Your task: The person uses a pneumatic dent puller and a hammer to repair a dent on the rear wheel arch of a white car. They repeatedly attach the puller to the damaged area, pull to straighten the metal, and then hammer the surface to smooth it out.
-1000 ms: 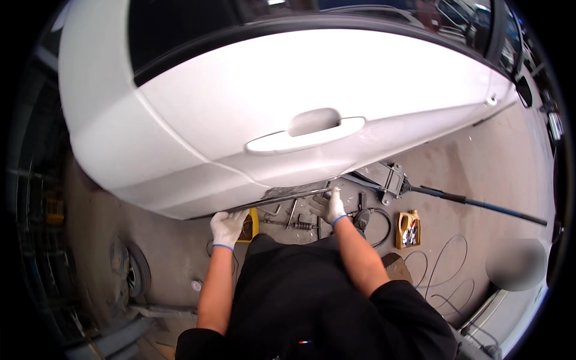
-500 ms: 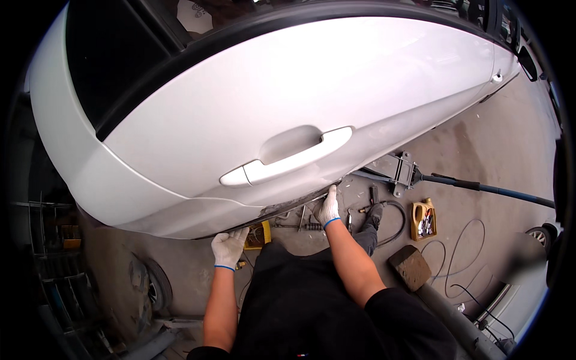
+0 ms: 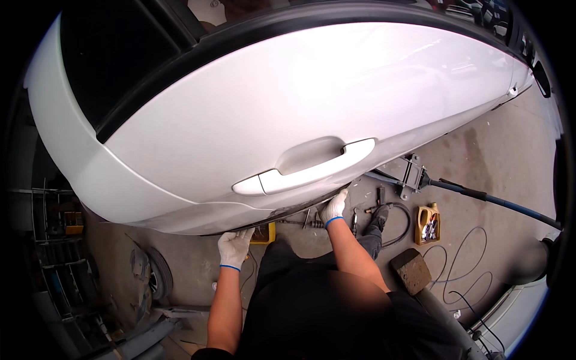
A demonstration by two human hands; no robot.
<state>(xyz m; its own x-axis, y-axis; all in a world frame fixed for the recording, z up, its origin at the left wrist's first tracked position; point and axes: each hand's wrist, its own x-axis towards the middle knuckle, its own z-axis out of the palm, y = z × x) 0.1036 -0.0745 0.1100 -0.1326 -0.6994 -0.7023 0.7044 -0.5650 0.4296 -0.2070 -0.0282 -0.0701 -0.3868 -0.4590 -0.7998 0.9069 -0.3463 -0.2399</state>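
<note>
Both my hands wear white knit gloves with blue cuffs and work low on the side of a white car (image 3: pixel 384 78), below its door handle (image 3: pixel 318 168). A dark, curved trim strip (image 3: pixel 294 208) runs along the lower edge of the bodywork. My left hand (image 3: pixel 235 247) grips the rear end of this strip from below, fingertips partly hidden under the edge. Farther right, my right hand (image 3: pixel 335 207) is closed on the strip's front end, its thumb side up. Between the hands the strip lies against or just under the white panel; I cannot tell which.
On the floor lie a yellow tray (image 3: pixel 263 233), a cut-open yellow jug (image 3: pixel 428 225) with small parts, hoses (image 3: pixel 447 282) and tools. A floor jack with a long blue handle (image 3: pixel 492 201) reaches right. A wheel (image 3: pixel 157 273) lies left, near dark shelving (image 3: pixel 66 270).
My view has shifted slightly, so the door handle sits farther right and lower. Both hands stay at the strip, moved only slightly.
</note>
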